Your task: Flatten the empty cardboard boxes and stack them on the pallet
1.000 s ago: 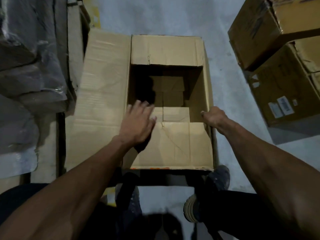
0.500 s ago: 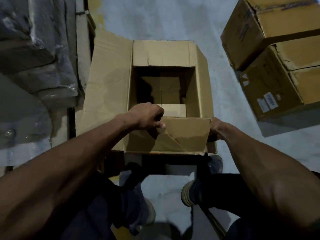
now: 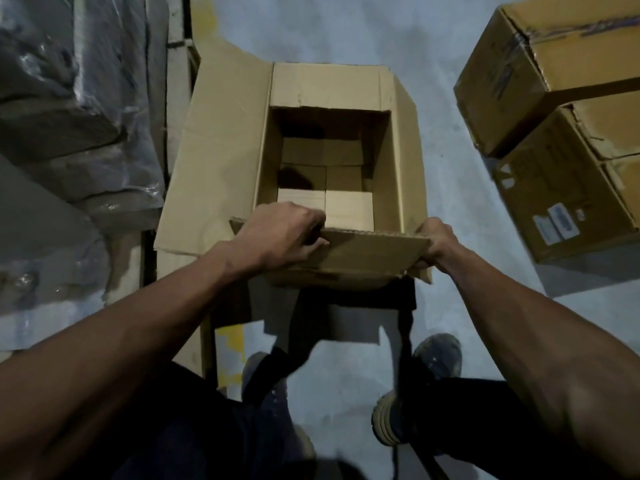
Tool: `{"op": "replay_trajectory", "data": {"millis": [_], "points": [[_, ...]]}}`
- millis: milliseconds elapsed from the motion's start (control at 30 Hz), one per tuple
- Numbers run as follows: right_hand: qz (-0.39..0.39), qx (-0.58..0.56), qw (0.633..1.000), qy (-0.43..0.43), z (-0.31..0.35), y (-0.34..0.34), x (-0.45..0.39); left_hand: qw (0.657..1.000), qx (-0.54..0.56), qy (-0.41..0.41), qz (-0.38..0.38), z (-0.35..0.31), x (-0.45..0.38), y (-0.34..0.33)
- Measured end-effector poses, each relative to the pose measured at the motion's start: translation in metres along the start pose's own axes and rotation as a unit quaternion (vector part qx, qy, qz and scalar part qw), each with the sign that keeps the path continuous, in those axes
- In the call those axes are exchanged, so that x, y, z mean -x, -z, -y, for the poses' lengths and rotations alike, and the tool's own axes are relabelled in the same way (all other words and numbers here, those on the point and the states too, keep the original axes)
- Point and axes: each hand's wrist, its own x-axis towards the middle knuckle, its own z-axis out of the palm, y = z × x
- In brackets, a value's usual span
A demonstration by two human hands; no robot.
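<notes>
The open cardboard box (image 3: pixel 332 174) stands on the grey floor (image 3: pixel 450 188) directly in front of the person, at twelve o'clock from the feet, with its mouth facing up. Its long axis runs from six to twelve o'clock, away from the body. The left flap (image 3: pixel 221 157) lies spread out towards nine o'clock, and the far flap is folded outwards at twelve. Inside, the bottom flaps look shut.

Both hands are clamped on the near flap (image 3: pixel 367 251), which stands raised at six o'clock. The left hand (image 3: pixel 277 237) curls over its top edge near the nine o'clock end; the right hand (image 3: pixel 434 242) pinches the corner at three o'clock. The hands sit well apart, one at each end of that short edge, about equally near the box.

The box likely still has to be opened at the bottom or pushed askew to collapse. Two closed boxes (image 3: pixel 554 140) sit at two o'clock. Wrapped goods (image 3: pixel 69 133) lie at nine to ten o'clock; whether a pallet is under them cannot be told.
</notes>
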Motion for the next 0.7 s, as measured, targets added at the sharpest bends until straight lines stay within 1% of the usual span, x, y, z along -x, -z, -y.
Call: {"op": "replay_trajectory", "data": {"millis": [33, 67, 100, 133, 167, 200, 267, 333, 467, 600, 700], "points": [[0.012, 0.002, 1.000, 0.000, 0.004, 0.001, -0.003, 0.999, -0.012, 0.001, 0.035, 0.000, -0.002, 0.003], [0.025, -0.005, 1.000, -0.001, 0.006, 0.001, -0.008, 0.997, 0.019, 0.007, 0.068, 0.000, -0.004, 0.007], [0.035, -0.022, 0.999, -0.007, 0.007, 0.002, -0.011, 0.990, 0.091, 0.026, 0.108, -0.001, -0.004, 0.013], [0.042, -0.046, 0.998, -0.009, 0.007, 0.003, -0.013, 0.971, 0.175, 0.051, 0.153, -0.004, -0.007, 0.016], [0.048, -0.072, 0.996, -0.013, 0.006, 0.004, -0.014, 0.952, 0.223, 0.072, 0.195, -0.006, -0.010, 0.015], [0.048, -0.095, 0.994, -0.012, 0.004, 0.004, -0.016, 0.943, 0.227, 0.081, 0.230, -0.006, -0.014, 0.011], [0.043, -0.103, 0.994, -0.010, 0.001, 0.001, -0.017, 0.941, 0.163, 0.074, 0.288, -0.008, -0.022, -0.011], [0.036, -0.092, 0.995, -0.001, -0.001, -0.004, -0.016, 0.937, 0.124, 0.060, 0.321, -0.009, -0.028, -0.040], [0.020, -0.055, 0.998, 0.013, -0.003, -0.009, -0.014, 0.942, 0.106, 0.071, 0.311, -0.011, -0.038, -0.085], [0.011, -0.011, 1.000, 0.011, 0.001, -0.011, -0.018, 0.958, 0.078, 0.120, 0.249, -0.012, -0.044, -0.107], [-0.005, 0.083, 0.996, 0.036, 0.004, -0.020, -0.014, 0.967, 0.039, 0.145, 0.207, -0.014, -0.043, -0.117]]}}
